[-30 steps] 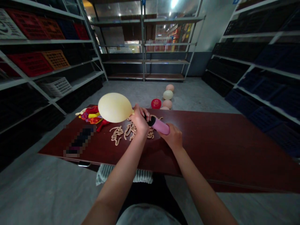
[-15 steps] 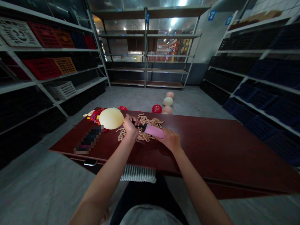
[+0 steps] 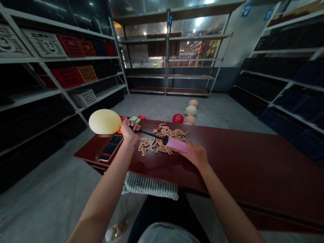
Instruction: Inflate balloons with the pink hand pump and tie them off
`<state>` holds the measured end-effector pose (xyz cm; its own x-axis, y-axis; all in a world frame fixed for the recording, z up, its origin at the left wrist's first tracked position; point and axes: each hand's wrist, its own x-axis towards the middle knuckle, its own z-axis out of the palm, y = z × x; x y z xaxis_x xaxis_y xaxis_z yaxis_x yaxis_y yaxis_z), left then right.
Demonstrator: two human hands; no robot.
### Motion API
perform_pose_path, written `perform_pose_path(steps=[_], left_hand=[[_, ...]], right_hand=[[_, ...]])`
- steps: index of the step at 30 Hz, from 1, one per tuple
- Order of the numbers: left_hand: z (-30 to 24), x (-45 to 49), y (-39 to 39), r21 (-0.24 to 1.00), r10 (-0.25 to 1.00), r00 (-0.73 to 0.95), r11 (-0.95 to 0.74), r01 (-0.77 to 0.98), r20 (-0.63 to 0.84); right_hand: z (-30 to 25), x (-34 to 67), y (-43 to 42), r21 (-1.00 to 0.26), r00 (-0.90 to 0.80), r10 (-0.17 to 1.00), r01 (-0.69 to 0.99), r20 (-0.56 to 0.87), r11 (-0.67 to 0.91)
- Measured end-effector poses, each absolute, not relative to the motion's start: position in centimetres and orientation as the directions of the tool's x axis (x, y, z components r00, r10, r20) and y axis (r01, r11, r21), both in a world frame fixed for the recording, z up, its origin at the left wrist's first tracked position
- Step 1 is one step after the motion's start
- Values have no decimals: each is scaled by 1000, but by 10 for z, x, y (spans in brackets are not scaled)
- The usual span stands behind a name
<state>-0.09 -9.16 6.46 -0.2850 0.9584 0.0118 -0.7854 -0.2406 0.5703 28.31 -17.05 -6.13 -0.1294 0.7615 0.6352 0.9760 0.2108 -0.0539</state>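
Note:
My left hand (image 3: 129, 129) is closed around the neck of an inflated pale-yellow balloon (image 3: 104, 121) and the black end of a hand pump (image 3: 177, 144). The fingers hide where balloon and pump meet. My right hand (image 3: 196, 153) grips the far end of the pump's pink barrel. Between barrel and left hand, a long stretch of black rod shows. Under and behind the pump, a pile of beige, twisted, worm-like pieces (image 3: 174, 134) lies on the dark red table (image 3: 235, 162), with a smaller clump (image 3: 143, 147) to its left.
A phone (image 3: 112, 146), partly blurred out, lies left of my left forearm. Behind my left hand is a greenish paper piece (image 3: 135, 119). Beyond the table's far edge are a red balloon (image 3: 178, 118) and several pale balloons (image 3: 191, 110). Shelves with crates (image 3: 67, 77) line the room.
My hands have drawn apart, exposing much more of the pump's black rod. The balloon has moved left and slightly up with my left hand. The camera view has turned a little left.

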Motion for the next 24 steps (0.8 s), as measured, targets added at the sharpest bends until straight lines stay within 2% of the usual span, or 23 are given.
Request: perform_pose_path(steps=[5, 10, 20, 24], left_hand=[[82, 13, -92, 559, 953, -283, -293, -776, 106], [87, 51, -87, 546, 943, -307, -326, -771, 130], [62, 140, -84, 626, 982, -67, -163, -763, 174], [50, 165, -85, 651, 988, -44, -133, -747, 151]], right_hand=[[-68, 291, -167, -122, -77, 753, 971, 654, 205], [-68, 299, -166, -174, 16, 740, 975, 672, 136], [-61, 295, -168, -223, 102, 735, 972, 670, 69], [-63, 297, -167, -219, 138, 721, 975, 679, 20]])
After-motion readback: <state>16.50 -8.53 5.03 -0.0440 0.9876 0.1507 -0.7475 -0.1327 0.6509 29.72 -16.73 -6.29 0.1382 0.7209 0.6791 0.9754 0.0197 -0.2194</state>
